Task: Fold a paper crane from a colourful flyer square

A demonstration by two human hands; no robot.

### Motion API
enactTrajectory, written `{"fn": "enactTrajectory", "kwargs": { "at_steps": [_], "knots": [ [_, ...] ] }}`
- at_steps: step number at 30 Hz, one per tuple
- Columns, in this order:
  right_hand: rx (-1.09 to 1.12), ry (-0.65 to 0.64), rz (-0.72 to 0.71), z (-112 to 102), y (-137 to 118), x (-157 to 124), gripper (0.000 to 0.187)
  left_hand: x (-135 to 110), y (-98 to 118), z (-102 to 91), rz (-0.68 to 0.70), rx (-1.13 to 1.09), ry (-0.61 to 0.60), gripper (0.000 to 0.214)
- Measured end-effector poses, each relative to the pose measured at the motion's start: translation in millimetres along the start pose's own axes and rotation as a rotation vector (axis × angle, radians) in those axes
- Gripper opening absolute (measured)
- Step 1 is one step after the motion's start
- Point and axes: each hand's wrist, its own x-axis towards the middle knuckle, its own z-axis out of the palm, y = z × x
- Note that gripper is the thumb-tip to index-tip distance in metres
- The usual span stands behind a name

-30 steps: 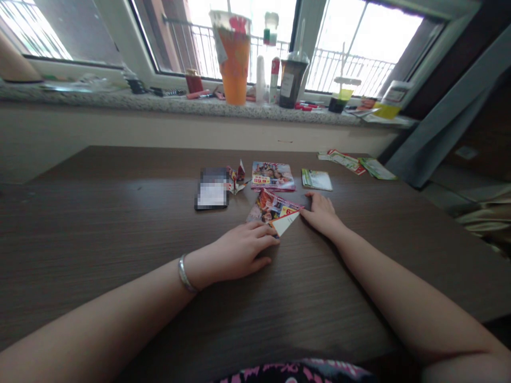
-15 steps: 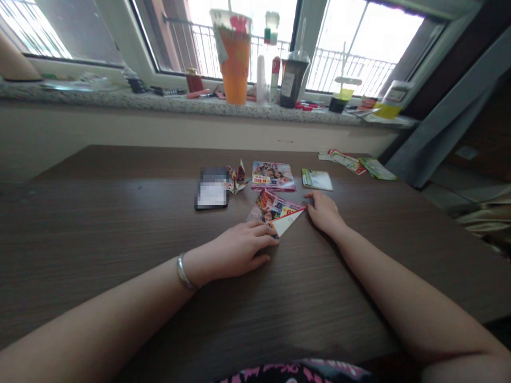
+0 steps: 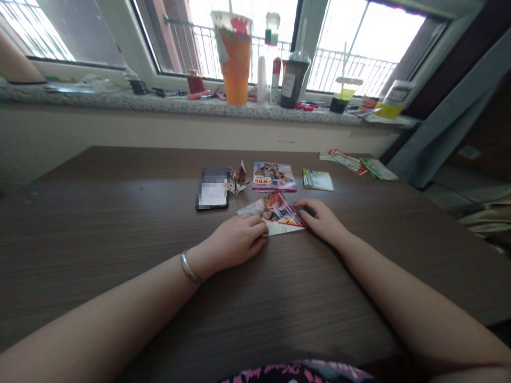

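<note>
The glossy multicoloured folded paper (image 3: 275,209) has turned between the left hand (image 3: 239,239), its grip unclear, and the right hand (image 3: 322,219), thumb and forefinger apart, bringing its white flap (image 3: 284,229) nearest.

Bright daylight fills my feed through windows (image 3: 367,29) with a railing (image 3: 204,48) outside; below, I see a speckled sill (image 3: 171,105), pale wall (image 3: 159,128) and dark wood-grain counter (image 3: 99,229), a grey curtain (image 3: 439,114) at right.

Counted: grips (image 3: 239,236) (image 3: 322,219), two; bench (image 3: 99,218), one; folded sheet (image 3: 273,207), one; paper crane (image 3: 237,186), one; phone (image 3: 213,192), one; bangle (image 3: 188,269), one; strawed cups (image 3: 235,69) (image 3: 293,82) (image 3: 342,96), three.
</note>
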Motion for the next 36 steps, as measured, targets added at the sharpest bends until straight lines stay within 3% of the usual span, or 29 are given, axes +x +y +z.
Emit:
{"fn": "enactTrajectory", "kwargs": {
  "at_steps": [4,9,14,28,36],
  "knots": [
    [-0.035,-0.035,-0.180,-1,-8,-4,0.029,-1,-3,2.9,0.056,0.023,0.011,0.031],
    [-0.069,-0.043,-0.279,-5,-18,-8,0.031,-1,-2,1.7,0.063,-0.002,0.017,0.020],
    [-0.105,-0.024,-0.308,-8,-22,-9,0.027,0,-1,0.6,0.049,-0.035,0.045,0.014],
    [-0.098,-0.235,-0.438,-13,-31,-8,0.033,0,-5,3.8,-0.077,0.116,0.132,0.025],
    [-0.173,-0.254,-0.452,-16,-37,-9,0.033,-2,0,2.9,-0.156,0.151,0.097,0.034]
  ]
}}
